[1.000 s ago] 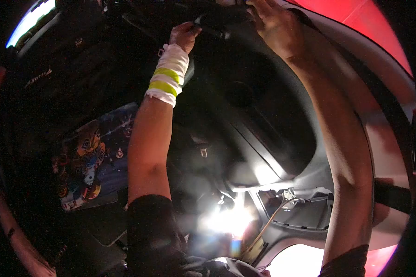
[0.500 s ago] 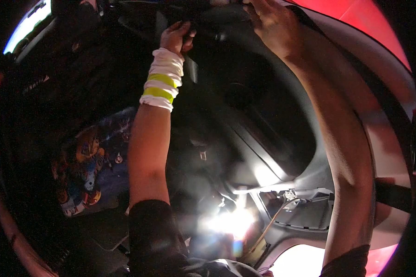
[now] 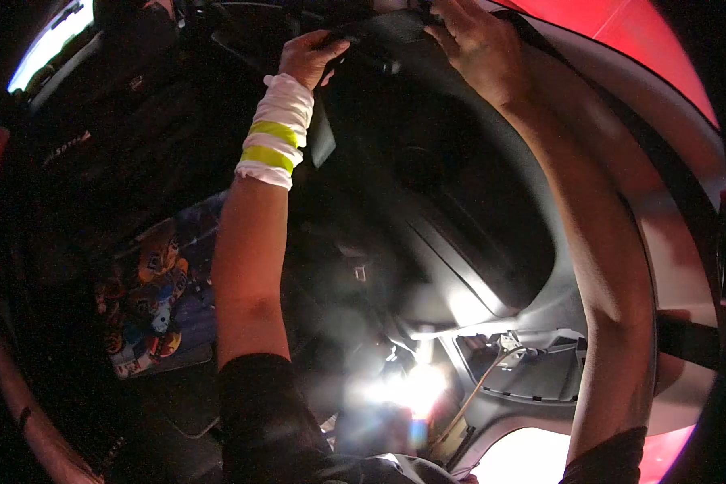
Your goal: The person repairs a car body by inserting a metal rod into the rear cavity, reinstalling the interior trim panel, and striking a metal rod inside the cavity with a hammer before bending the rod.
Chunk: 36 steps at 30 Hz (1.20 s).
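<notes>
My left hand (image 3: 313, 60), with a white and yellow-green band (image 3: 274, 133) around its wrist, is closed at the top of a dark interior trim panel (image 3: 355, 153). Its thumb lies over a black edge; what the curled fingers hold is lost in shadow. To the right, my right hand (image 3: 486, 56) reaches to the panel's upper right edge. Its fingers are apart and slightly bent against the dark surface, and some fingertips run out of view at the top.
A bright lamp (image 3: 415, 391) shines low in the middle. Beside it, an opening (image 3: 532, 371) in the trim shows a brown cable (image 3: 476, 395). A picture-printed sheet (image 3: 157, 298) lies at left. Another person's arm (image 3: 36, 427) shows at the left edge. Red bodywork (image 3: 621, 36) borders the right.
My left hand has shifted slightly up, its thumb now stretched to the right, and its forearm has moved left. My right hand has dropped slightly, its fingers staying near the panel edge.
</notes>
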{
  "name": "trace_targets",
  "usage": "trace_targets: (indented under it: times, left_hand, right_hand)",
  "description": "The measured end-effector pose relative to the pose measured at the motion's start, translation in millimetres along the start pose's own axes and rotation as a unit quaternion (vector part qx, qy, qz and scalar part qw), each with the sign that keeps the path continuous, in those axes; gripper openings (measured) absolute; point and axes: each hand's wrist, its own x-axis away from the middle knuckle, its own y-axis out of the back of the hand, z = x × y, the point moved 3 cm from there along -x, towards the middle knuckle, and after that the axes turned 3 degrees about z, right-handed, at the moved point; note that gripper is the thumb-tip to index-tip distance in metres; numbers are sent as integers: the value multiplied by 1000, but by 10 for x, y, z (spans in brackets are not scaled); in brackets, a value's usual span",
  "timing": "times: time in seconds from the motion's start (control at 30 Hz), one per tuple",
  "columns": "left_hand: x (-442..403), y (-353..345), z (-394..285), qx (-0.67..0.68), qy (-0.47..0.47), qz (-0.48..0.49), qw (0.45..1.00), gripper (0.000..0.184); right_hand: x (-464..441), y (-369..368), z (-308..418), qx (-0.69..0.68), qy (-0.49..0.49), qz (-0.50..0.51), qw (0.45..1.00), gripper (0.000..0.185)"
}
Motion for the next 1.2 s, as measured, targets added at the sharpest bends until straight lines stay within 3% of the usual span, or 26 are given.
trace_targets:
  times: [0.07, 0.13, 0.2, 0.27, 0.4, 0.43, 0.47, 0.5, 0.53, 0.57, 0.6, 0.63, 0.7, 0.8, 0.87, 0.93, 1.0, 1.03, 1.1, 1.17, 1.2]
  left_hand:
    - [-111, 89, 72, -55, 2, 15, 998, 52]
    - [-187, 42, 137, -89, -172, -42, 980, 42]
    - [-232, -16, 204, -6, -186, -30, 982, 32]
    - [-277, -98, 276, 192, -37, 47, 980, 22]
    - [-282, -165, 326, 195, -53, 9, 979, 16]
    - [-312, -150, 362, 209, -57, 22, 976, 16]
    - [-337, -146, 393, 221, -62, 35, 973, 17]
    - [-321, -153, 413, 189, -68, 12, 980, 16]
    - [-301, -179, 435, 155, -73, -13, 985, 17]
    - [-301, -202, 456, 148, -60, -39, 986, 17]
    - [-270, -230, 413, 141, -46, -65, 987, 18]
    - [-131, -274, 255, 160, -12, -92, 983, 18]
    - [-74, -284, 256, 175, 55, -109, 977, 19]
    - [-124, -226, 379, 173, 115, -65, 976, 22]
    - [44, -231, 188, 190, 110, -15, 976, 22]
    - [107, -266, 191, 200, 143, -52, 968, 24]
    - [72, -266, 277, 177, 42, -37, 983, 25]
    - [78, -258, 391, 146, -73, -1, 987, 26]
    - [44, -258, 449, 169, -112, 4, 979, 22]
    - [30, -334, 412, 278, 46, -56, 958, 12]
    - [67, -284, 350, 53, -96, -82, 991, 11]
  right_hand:
    - [2, -63, -49, 30, 20, -3, 999, 19]
    - [25, -120, -65, 39, 21, -7, 999, 19]
    - [49, -142, -76, 29, 0, -17, 999, 20]
    - [50, -135, -46, 95, 46, -52, 993, 20]
    - [60, -239, -125, 99, 34, -74, 992, 20]
    - [48, -235, -171, -69, -68, -27, 995, 21]
    - [48, -230, -213, -233, -167, 20, 958, 21]
    - [52, -243, -201, -389, -260, 65, 881, 22]
    - [23, -185, -153, -237, -168, 29, 957, 24]
    - [1, -141, -93, -75, -68, -10, 995, 25]
    - [-6, -110, -21, 89, 33, -48, 994, 27]
    - [-1, -97, -52, -69, -45, -14, 997, 28]
    - [53, -118, -77, -375, -196, 57, 904, 30]
    - [109, -338, -127, -616, -149, -54, 772, 31]
    - [91, -263, -118, -558, -200, 14, 806, 32]
    - [54, -137, -57, -499, -232, 66, 832, 34]
    - [25, -39, 4, -441, -246, 100, 857, 35]
    - [44, -97, -17, -494, -218, 81, 838, 36]
    - [44, -198, -46, -591, -157, 40, 791, 38]
    - [40, -163, -78, -560, -169, 48, 810, 38]
    - [41, -148, -70, -545, -176, 52, 818, 39]
